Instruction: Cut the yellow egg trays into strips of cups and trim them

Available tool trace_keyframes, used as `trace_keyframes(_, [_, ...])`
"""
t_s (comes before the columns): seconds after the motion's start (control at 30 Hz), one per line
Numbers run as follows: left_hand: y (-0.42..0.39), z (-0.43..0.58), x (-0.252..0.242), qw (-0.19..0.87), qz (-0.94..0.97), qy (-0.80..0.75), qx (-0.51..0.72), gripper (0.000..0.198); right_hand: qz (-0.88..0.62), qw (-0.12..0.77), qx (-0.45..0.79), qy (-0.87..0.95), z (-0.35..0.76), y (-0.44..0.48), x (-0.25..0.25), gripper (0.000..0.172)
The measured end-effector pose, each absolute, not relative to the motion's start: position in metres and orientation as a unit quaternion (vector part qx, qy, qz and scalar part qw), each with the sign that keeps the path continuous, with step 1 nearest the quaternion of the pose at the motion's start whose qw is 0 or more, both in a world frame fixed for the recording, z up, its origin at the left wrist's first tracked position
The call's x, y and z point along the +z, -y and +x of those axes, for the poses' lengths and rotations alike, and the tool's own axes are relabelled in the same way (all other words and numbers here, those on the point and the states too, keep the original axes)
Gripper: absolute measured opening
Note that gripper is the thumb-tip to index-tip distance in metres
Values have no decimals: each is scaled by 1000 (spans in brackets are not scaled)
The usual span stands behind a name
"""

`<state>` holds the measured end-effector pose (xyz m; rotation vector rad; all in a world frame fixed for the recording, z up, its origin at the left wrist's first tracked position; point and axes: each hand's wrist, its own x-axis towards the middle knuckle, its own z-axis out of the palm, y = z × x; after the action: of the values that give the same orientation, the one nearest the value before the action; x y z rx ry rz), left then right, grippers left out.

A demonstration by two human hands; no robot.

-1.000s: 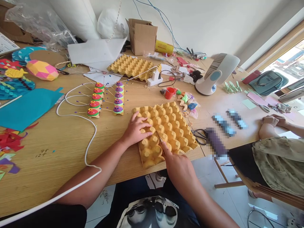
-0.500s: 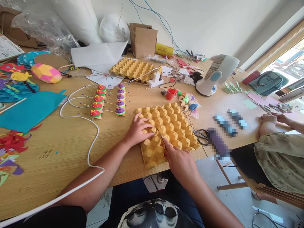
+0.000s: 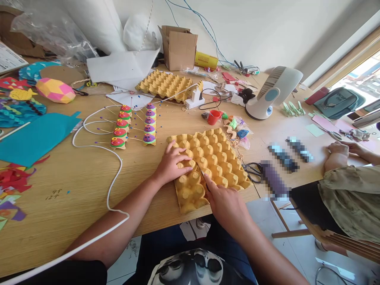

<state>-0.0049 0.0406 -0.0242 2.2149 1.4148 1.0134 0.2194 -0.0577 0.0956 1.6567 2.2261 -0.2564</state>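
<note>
A yellow molded egg tray [image 3: 212, 160] lies bumps-up at the table's front edge. My left hand [image 3: 173, 165] rests on its left side, fingers spread over the bumps and pressing on it. In my right hand [image 3: 224, 202] is a knife [image 3: 201, 171]; its handle is hidden in the closed fingers, and the index finger lies along the thin blade. The blade tip sits in a groove between the cups, where a slit runs toward the near edge. The near-left section of the tray bends slightly away along this slit.
Two rows of painted egg-carton caterpillars [image 3: 120, 128] stand to the left. Behind are another egg tray [image 3: 163, 85], a power strip [image 3: 195, 101] and a red cup [image 3: 213, 117]. Black-handled scissors [image 3: 252, 171] and a fan [image 3: 271, 95] are right. Another person's hands [image 3: 341, 149] rest at far right.
The camera view has shifted slightly. Both hands keep nearly the same place on the egg tray, and the near-left section seems a little more parted along the slit.
</note>
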Motion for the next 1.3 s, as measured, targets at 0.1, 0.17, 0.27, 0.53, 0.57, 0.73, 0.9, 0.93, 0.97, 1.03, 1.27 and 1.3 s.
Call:
trace_keyframes(0.1, [-41, -5, -24, 163, 775, -499, 351, 29, 587, 177, -93, -785, 215, 51, 95, 62])
trace_keyframes(0.17, [-40, -5, -24, 163, 774, -503, 349, 30, 590, 177, -97, -782, 212, 49, 94, 61])
trace_keyframes(0.27, [-40, -5, -23, 168, 773, -505, 347, 31, 591, 179, -100, -780, 211, 52, 95, 61])
trace_keyframes(0.53, [-40, -6, -25, 168, 774, -504, 344, 31, 578, 202, -85, -786, 207, 50, 95, 67])
trace_keyframes(0.57, [-40, -6, -25, 167, 774, -503, 346, 31, 577, 204, -90, -785, 207, 50, 95, 69])
trace_keyframes(0.73, [-40, -6, -25, 167, 775, -503, 345, 30, 584, 203, -97, -780, 208, 52, 94, 72])
trace_keyframes(0.9, [-41, -6, -27, 161, 779, -495, 350, 30, 583, 205, -100, -779, 209, 53, 94, 70])
trace_keyframes(0.93, [-41, -6, -28, 159, 781, -491, 352, 30, 583, 210, -101, -778, 209, 53, 95, 71])
trace_keyframes(0.97, [-41, -6, -28, 157, 782, -488, 354, 30, 583, 215, -103, -776, 208, 52, 96, 73])
trace_keyframes(1.03, [-41, -6, -29, 155, 783, -484, 359, 28, 585, 219, -108, -773, 207, 51, 97, 75])
trace_keyframes(1.27, [-42, -7, -29, 154, 784, -481, 360, 29, 582, 218, -104, -777, 205, 53, 95, 79])
trace_keyframes(1.3, [-42, -7, -29, 153, 785, -481, 359, 29, 582, 219, -101, -777, 205, 53, 95, 79])
